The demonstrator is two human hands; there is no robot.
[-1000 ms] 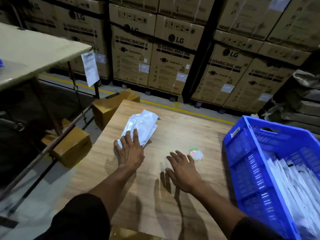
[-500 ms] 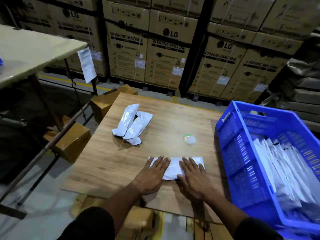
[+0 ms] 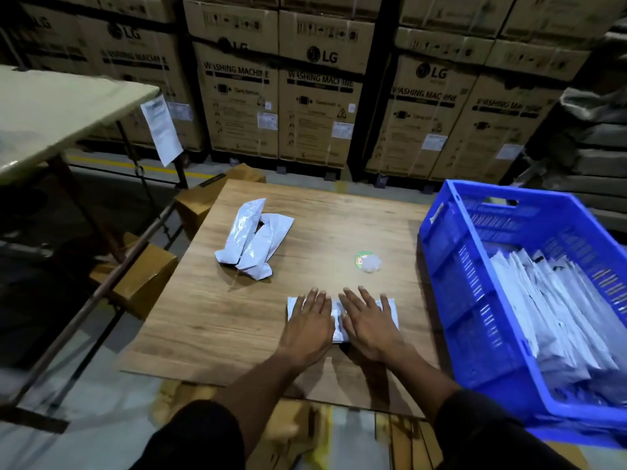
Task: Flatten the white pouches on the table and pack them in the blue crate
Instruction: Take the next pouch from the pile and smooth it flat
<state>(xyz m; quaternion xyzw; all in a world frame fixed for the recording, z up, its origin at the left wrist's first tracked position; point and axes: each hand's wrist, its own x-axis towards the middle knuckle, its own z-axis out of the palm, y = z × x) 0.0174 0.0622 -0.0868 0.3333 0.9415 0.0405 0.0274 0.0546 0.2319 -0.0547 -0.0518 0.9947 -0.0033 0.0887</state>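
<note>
- Since half a second ago the left hand [image 3: 310,329] and right hand [image 3: 371,329] have spread a little wider over the white pouch [image 3: 390,308], both flat, fingers straight, pressing it down.
- That pouch lies near the table [image 3: 210,320] front edge; bare wood lies to its left.
- Crumpled pouches [image 3: 252,239] sit well apart, toward the far left.
- The blue crate [image 3: 451,300], holding packed pouches, stands just beside the table's right edge.

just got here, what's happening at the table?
A person is flattening a white pouch on the table, with the left hand and right hand pressing flat on it, fingers straight. More crumpled pouches wait at the far left. The blue crate on the right already holds a row of packed pouches.
</note>
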